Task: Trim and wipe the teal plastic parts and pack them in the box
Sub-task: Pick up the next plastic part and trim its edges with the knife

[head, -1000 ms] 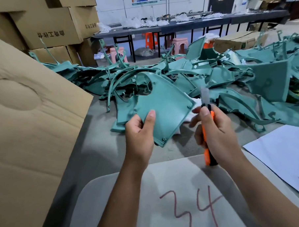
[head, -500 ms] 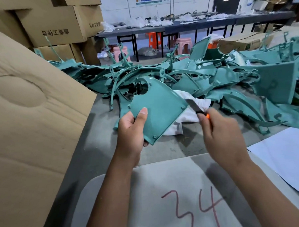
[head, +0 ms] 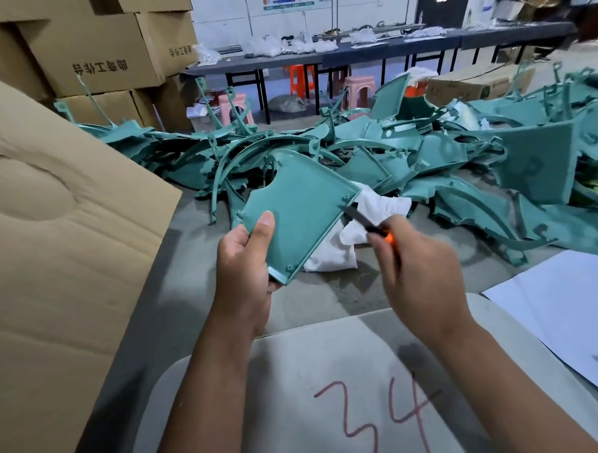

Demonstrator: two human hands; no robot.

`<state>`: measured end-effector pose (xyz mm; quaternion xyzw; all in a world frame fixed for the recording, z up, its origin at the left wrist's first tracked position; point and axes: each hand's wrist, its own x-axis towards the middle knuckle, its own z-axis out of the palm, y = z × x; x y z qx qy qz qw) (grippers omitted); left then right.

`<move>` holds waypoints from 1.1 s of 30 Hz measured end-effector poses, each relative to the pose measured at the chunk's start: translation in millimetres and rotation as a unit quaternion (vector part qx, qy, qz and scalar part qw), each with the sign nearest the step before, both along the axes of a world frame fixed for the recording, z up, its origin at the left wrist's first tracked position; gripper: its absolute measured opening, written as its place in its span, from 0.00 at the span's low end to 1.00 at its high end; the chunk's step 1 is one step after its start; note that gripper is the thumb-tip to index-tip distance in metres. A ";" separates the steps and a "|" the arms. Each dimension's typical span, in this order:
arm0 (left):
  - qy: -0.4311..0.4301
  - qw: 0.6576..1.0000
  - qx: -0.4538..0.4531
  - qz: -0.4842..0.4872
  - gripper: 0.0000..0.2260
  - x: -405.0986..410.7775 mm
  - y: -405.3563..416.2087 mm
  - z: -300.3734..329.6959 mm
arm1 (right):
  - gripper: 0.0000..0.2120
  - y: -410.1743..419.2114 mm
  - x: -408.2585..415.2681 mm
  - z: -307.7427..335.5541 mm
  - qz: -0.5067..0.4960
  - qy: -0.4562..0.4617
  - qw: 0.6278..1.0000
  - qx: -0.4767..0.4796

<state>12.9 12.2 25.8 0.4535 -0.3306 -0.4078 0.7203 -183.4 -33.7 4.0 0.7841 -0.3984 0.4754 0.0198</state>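
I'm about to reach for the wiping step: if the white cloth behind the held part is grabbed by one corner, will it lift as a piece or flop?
The white cloth lies crumpled in soft folds, so it will probably droop limp. It looks thin, so likely light. Part of it sits under the teal panel, so it may drag.

Flat teal panel (head: 300,205) with curved cutout, held tilted above surface; knife (head: 366,220) blade touching its right edge. Teal parts heap (head: 442,158) behind; white cloth (head: 346,244) beneath.
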 end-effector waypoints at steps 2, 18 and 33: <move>-0.029 0.999 0.002 -0.021 0.11 8.3 2.9 0.6 | 0.18 -9.0 -9.5 -2.5 -0.046 -0.037 0.998 0.036; -0.003 0.998 0.027 -0.063 0.13 25.1 1.8 -15.4 | 0.17 -5.5 -8.1 -10.0 0.236 0.009 0.967 0.095; -0.160 0.974 0.153 0.047 0.29 34.5 -2.4 -22.0 | 0.17 -3.5 -7.6 -5.2 0.252 0.028 0.961 0.115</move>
